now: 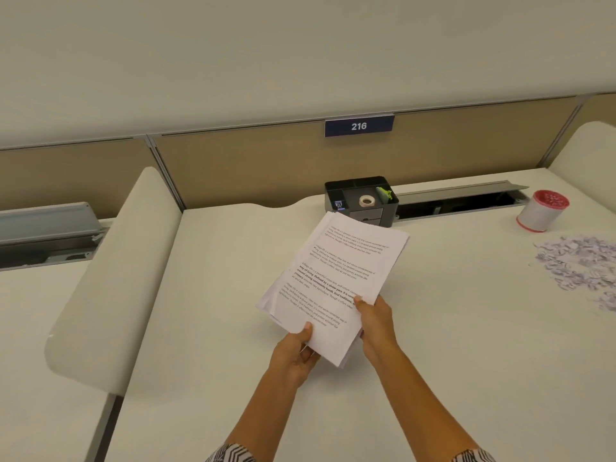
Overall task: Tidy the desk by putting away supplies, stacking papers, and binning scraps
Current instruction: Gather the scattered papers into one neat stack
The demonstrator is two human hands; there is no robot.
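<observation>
A stack of printed white papers (336, 278) is held above the middle of the desk, tilted away from me. My left hand (295, 353) grips its near left corner, thumb on top. My right hand (375, 320) grips the near right edge, thumb on the top sheet. Behind the papers a black desk organiser (361, 200) holds a roll of tape (366, 200) and a green item (386, 194). A heap of shredded paper scraps (580, 270) lies at the right. A small white bin with a red rim (543, 211) stands behind the scraps.
The white desk (213, 311) is bounded by a rounded white divider (116, 278) at the left and a tan partition (266, 165) with a "216" sign at the back. An open cable tray (460, 201) runs along the back edge.
</observation>
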